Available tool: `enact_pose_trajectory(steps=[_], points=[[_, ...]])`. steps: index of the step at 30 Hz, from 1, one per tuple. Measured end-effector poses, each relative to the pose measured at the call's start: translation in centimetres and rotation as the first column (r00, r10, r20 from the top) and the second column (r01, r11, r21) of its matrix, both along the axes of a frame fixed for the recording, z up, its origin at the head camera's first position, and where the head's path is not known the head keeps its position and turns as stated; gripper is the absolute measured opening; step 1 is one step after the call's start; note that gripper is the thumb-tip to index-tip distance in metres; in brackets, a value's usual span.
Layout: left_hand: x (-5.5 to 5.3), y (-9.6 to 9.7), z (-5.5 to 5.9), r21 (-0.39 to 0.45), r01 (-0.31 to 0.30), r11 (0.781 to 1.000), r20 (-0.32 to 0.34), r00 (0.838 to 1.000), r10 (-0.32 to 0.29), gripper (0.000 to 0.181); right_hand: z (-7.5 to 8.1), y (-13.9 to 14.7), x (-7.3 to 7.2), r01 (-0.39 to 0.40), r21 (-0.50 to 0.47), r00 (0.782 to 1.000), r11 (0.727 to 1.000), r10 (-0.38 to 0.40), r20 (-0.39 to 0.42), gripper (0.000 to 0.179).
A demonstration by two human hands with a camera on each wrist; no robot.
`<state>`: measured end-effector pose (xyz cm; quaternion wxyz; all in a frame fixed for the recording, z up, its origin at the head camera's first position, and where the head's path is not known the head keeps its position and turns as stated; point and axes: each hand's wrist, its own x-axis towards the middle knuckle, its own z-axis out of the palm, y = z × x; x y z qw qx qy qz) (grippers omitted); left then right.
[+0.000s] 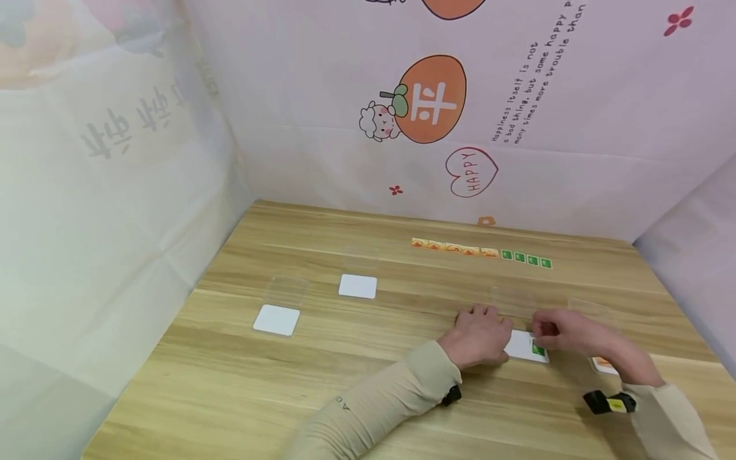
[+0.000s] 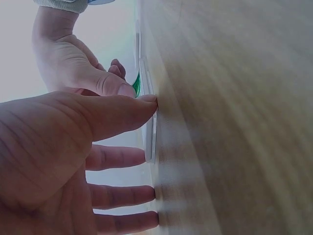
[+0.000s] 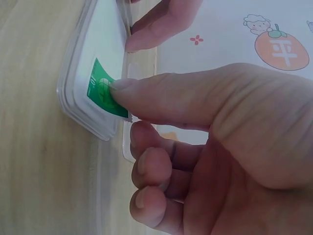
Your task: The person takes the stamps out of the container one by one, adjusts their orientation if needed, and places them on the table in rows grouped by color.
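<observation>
A shallow clear plastic case [image 1: 519, 345] with a white insert lies on the wooden table between the two hands. My left hand [image 1: 482, 333] holds its left end, thumb at the near edge and index finger at the far side, while the other fingertips rest on the table. At the right end of the case, my right hand [image 1: 572, 332] pinches a small green stamp [image 3: 99, 88] by its outer edge. The thumb lies over the stamp, which curves against the white surface. A perforated edge shows beside the fingertip.
Another case [image 1: 605, 365] with an orange stamp sits right, partly under the right forearm. White-filled cases [image 1: 276, 320] [image 1: 358, 286] lie left, clear lids behind them. Orange stamps [image 1: 453, 248] and green stamps [image 1: 520, 257] form a row at the back. Printed fabric [image 1: 322, 147] hangs behind the table.
</observation>
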<state>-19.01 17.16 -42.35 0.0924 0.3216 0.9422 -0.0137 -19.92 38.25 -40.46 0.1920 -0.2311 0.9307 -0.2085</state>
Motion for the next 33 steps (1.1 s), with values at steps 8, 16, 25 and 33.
enact_pose_trajectory(steps=[8,16,25,33], points=[[0.0,0.1,0.3,-0.022,-0.002,1.0,0.007,1.0,0.002,0.048,-0.2,0.7,-0.4,-0.018,-0.027,0.999,0.999,0.017,-0.039,0.015],[-0.1,0.1,0.2,-0.029,-0.008,1.0,0.012,1.0,0.009,0.049,-0.2,1.3,-1.0,-0.046,-0.072,0.994,0.996,0.038,-0.106,0.018],[-0.1,0.2,0.2,-0.026,-0.015,1.0,0.008,1.0,0.016,0.047,0.5,2.2,-1.8,-0.044,-0.093,0.995,0.995,0.036,-0.088,0.017],[-0.2,0.2,0.0,-0.021,-0.017,1.0,0.014,1.0,0.017,0.046,1.2,3.1,-2.6,-0.022,-0.124,0.999,0.992,0.017,-0.045,0.013]])
